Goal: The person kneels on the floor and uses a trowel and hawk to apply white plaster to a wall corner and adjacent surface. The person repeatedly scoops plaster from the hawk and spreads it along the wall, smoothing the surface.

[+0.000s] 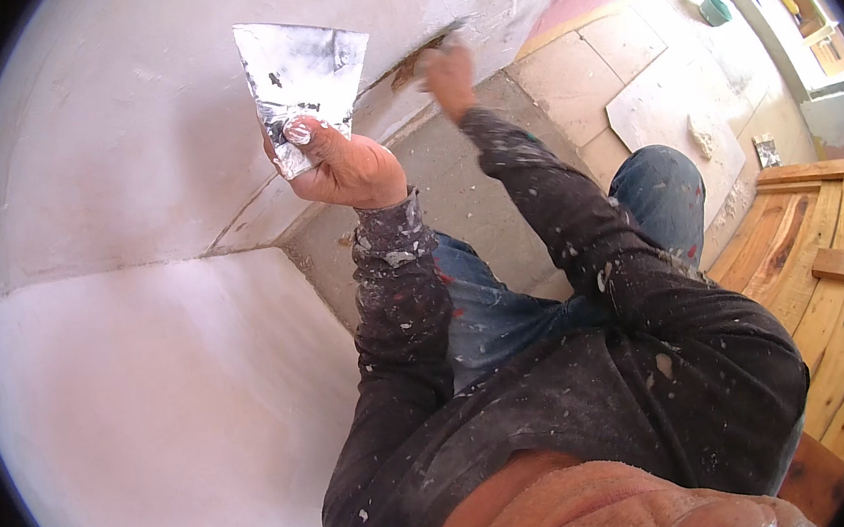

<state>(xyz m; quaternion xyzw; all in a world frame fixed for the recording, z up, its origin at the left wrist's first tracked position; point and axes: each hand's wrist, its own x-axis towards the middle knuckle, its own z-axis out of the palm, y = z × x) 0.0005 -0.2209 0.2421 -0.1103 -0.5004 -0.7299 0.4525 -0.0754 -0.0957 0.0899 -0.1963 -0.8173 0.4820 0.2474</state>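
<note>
My left hand (351, 167) grips a broad putty knife (304, 65), its flared metal blade turned up and smeared with white filler. White paste also sticks to my thumb. Further right, my right hand (450, 78) is closed and somewhat blurred, close to the foot of the plastered wall (138, 118). A small greyish edge shows past its fingers, too unclear to name. Beside that hand runs a brown, rough gap (408, 70) along the top of the low skirting strip. The left hand's blade is held in front of the wall, left of this gap.
A white board (654, 108) lies on the tiled floor (591, 68), with a whitish lump (702, 135) on it. Near it lies a small smeared scraper-like piece (765, 150). A teal container (715, 10) stands farther back. Wooden planking (809, 265) is at the right.
</note>
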